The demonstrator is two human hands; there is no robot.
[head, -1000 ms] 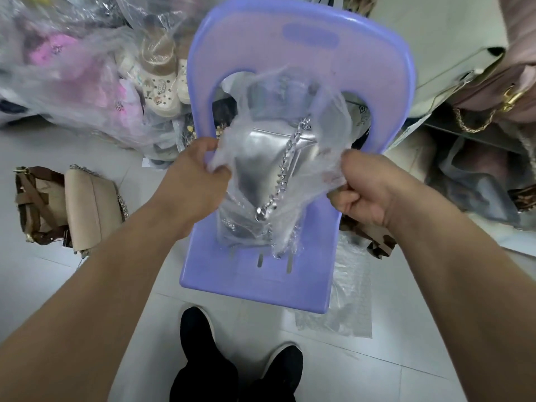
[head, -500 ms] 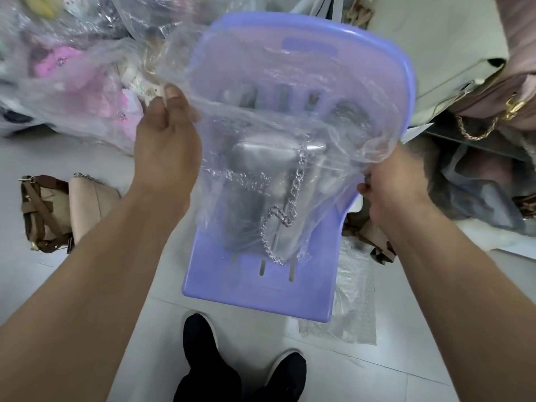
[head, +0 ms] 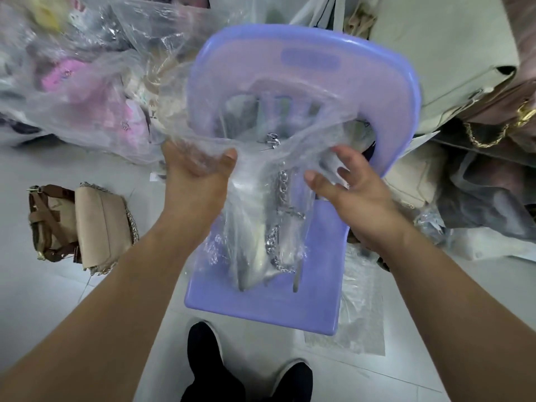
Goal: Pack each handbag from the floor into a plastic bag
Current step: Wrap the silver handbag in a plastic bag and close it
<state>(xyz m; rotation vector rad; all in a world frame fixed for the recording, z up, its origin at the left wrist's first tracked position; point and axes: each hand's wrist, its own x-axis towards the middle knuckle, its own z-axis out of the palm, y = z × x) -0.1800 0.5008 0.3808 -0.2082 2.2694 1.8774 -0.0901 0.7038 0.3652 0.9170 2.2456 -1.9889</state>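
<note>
While leaving beige handbag (head: 101,224) on floor at left, hold firm with left hand (head: 197,175), clenched on bunched mouth of plastic bag (head: 290,152). Settle silver handbag (head: 255,256), inside it over purple chair (head: 261,309), fully down. Then close right hand (head: 359,192), open and empty, on loose film.

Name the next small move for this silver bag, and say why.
Probably close the right hand on the loose plastic bag mouth: the silver handbag already sits inside, the left hand grips one side, and the right is open.
</note>
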